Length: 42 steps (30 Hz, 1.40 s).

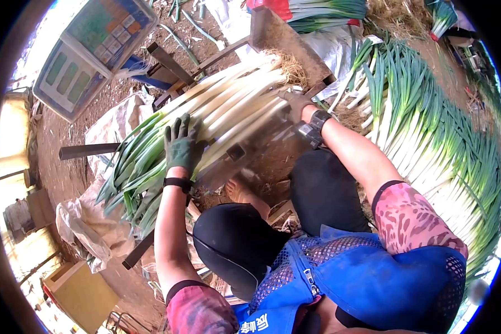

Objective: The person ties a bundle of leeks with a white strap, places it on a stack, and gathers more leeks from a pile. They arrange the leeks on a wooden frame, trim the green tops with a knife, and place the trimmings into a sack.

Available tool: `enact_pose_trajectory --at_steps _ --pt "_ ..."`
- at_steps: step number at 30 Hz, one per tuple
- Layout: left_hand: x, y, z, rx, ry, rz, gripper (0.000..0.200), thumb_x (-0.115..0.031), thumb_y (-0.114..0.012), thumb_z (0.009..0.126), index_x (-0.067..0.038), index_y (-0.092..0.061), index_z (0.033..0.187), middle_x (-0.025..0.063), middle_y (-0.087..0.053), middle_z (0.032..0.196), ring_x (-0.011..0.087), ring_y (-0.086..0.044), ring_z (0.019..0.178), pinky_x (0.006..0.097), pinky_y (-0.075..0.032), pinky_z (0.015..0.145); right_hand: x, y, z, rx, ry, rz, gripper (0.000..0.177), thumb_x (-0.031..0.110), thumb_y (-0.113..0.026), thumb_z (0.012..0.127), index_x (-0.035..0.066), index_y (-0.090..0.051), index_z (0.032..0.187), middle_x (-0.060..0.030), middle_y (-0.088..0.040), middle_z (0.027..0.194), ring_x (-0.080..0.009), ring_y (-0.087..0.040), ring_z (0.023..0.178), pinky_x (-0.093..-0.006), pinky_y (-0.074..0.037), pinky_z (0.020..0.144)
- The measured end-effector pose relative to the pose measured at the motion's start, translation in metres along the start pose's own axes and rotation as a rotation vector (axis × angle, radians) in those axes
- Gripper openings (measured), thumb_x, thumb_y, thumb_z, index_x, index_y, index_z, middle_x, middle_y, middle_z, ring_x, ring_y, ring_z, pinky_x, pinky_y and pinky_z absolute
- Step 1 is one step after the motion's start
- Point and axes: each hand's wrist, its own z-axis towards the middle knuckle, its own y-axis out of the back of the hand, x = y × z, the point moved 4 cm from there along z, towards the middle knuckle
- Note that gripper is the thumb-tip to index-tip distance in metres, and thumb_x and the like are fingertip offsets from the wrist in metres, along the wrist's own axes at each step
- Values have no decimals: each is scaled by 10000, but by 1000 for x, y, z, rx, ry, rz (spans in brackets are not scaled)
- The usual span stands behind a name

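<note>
A thick bundle of green onions (234, 92) lies across a metal rack, white stalks toward the upper right and green leaves toward the lower left. Its shaggy roots rest near an upright metal plate (289, 42). My left hand (183, 145), in a dark green glove, lies with fingers spread on the bundle where white turns to green. At the root end, my right hand (297, 104), also gloved, touches the near side of the stalks with its fingers stretched toward them; they are partly blurred.
A large heap of green onions (412, 117) spreads along the right. More bundles (328, 14) lie at the top. A digital scale (94, 50) stands at upper left. Metal bars (89, 151) jut out from the rack. White sacking (89, 220) and a yellow box (80, 298) are at left.
</note>
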Motion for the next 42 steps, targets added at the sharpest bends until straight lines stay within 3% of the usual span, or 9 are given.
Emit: enact_pose_trajectory --at_steps 2,6,11,17,23,26,30,34,42 --pt "1 0 -6 -30 -31 23 682 -396 -730 817 -282 -482 1441 98 -370 1564 318 -317 1442 505 -176 1201 -7 -5 -1 60 -294 521 468 321 -711 911 41 -582 1264 -145 -647 1123 -190 -663 888 -307 -577 698" --pt "2 4 -19 -17 -21 90 775 -416 -723 814 -253 -399 1498 106 -345 1577 318 -304 1452 509 -159 1206 46 20 -29 152 34 -114 390 420 -622 939 43 -670 850 -49 -685 807 -121 -634 627 -273 -509 542" --pt "-6 12 -7 26 -47 175 774 -269 -694 809 -225 -367 1509 107 -406 1537 311 -342 1436 521 -155 1211 69 -7 -3 -215 583 -917 231 236 -560 937 45 -685 977 -137 -705 1016 -272 -705 900 -415 -560 812" --pt "-3 25 -16 -367 -110 94 348 -99 -544 823 -179 -667 1139 35 -672 1160 263 -602 1129 472 -410 1027 71 -25 13 -142 360 -1365 270 165 -539 936 70 -704 1128 -156 -708 1098 -332 -686 1044 -450 -544 899" --pt "2 23 -16 -374 -80 83 362 -106 -538 836 -197 -663 1163 38 -657 1193 272 -590 1140 463 -414 1020 122 -25 -7 -216 477 -1658 284 149 -569 925 100 -713 1165 -124 -727 1087 -293 -707 1018 -416 -564 862" --pt "5 19 -18 -366 -61 68 364 -107 -534 844 -201 -666 1170 39 -657 1211 273 -589 1155 464 -410 1030 138 -9 -19 -241 705 -1552 281 145 -570 918 102 -701 1163 -147 -721 1076 -307 -702 1013 -440 -552 872" --pt "12 16 -9 -414 -60 87 351 -113 -525 854 -204 -674 1159 42 -664 1228 275 -589 1172 462 -402 1047 111 2 -9 55 416 -1213 282 161 -571 911 90 -679 1161 -199 -685 1137 -331 -673 1064 -466 -506 943" --pt "16 21 -8 -385 -63 107 383 -161 -602 828 -232 -669 1198 37 -647 1260 274 -575 1182 453 -419 1015 95 -15 1 43 411 -1530 407 257 -574 935 135 -619 1320 -169 -667 1225 -326 -634 1147 -430 -479 1011" --pt "6 15 -26 -164 162 35 362 -283 -686 839 -256 -671 1200 74 -662 1082 292 -628 1010 437 -504 846 130 -6 -10 148 443 -1500 475 388 -758 828 99 -657 1190 -156 -682 1171 -344 -625 1144 -441 -486 977"
